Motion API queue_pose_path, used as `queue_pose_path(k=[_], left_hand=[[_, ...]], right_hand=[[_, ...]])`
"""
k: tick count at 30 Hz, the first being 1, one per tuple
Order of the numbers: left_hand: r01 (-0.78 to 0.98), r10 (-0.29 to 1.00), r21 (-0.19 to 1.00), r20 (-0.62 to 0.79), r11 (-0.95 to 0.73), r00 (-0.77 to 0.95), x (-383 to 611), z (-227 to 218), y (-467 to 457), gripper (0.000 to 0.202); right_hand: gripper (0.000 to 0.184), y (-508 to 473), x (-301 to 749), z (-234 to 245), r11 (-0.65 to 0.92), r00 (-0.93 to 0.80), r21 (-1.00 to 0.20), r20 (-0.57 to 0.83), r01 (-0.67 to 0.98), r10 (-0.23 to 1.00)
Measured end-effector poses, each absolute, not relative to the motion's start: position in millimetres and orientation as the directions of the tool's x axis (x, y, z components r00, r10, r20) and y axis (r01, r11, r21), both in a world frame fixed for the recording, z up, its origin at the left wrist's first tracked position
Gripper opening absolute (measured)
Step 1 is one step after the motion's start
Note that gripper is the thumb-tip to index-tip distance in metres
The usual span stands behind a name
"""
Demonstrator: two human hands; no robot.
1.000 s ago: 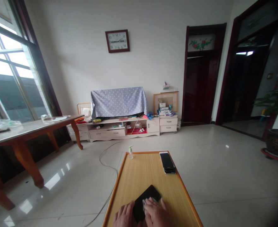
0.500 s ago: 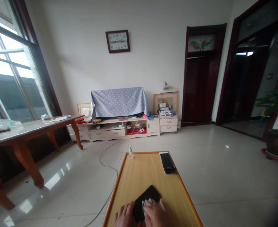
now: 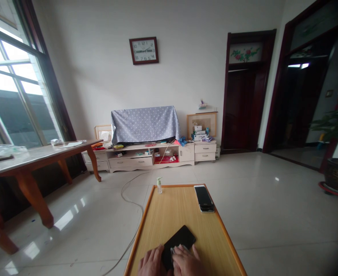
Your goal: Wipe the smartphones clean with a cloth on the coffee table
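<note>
well, a black smartphone lies flat near the near edge of a low wooden table, angled slightly, with its lower end partly covered by both hands. the left hand sits against the phone's left side, fingers together and lightly curled, while the right hand lies over its lower part with the fingers spread a little. a small pale cloth or wipe shows at the right hand's fingertips, touching the phone, though it is too small to name surely. i cannot tell whether either hand has a firm grip.

toward the far right corner of the table sits a stack of two phones, and a small clear pump bottle stands by the far left corner. a pale cable curves across the tiled floor beside the table's left edge. farther off, a long wooden table runs along the window, and a cream tv cabinet sits against the wall under a dotted grey cloth, with a wall clock above.
</note>
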State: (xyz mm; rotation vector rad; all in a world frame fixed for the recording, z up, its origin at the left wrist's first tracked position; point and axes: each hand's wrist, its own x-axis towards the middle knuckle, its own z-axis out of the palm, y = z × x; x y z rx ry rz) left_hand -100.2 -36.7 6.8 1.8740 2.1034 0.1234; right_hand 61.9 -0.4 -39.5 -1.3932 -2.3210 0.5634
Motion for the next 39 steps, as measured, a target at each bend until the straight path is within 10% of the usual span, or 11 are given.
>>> queue_pose_path(k=[39], left_hand=[[0.957, 0.982, 0.264, -0.175, 0.118, -0.073, -103, 2, -36, 0.078]], right_hand=[[0.039, 11, 90, -42, 0.402, -0.341, -0.492, 0.213, 0.773, 0.916]])
